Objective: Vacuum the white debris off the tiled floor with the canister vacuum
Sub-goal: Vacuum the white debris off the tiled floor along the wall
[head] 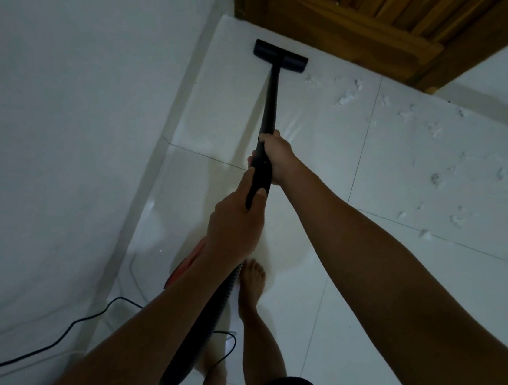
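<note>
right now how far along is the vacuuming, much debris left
Early to midway, judging by the floor. Looks done: the tiles along the wall under the wand show no scraps. In hand: both hands, left and right, grip the wand, with the floor head near the wooden door. Left: white debris is scattered across the tiles to the right.

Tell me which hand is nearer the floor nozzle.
Right. The right hand grips the wand higher up its length, closer to the floor nozzle. The left hand holds the wand's rear end, behind the right, farther from the nozzle.
</note>
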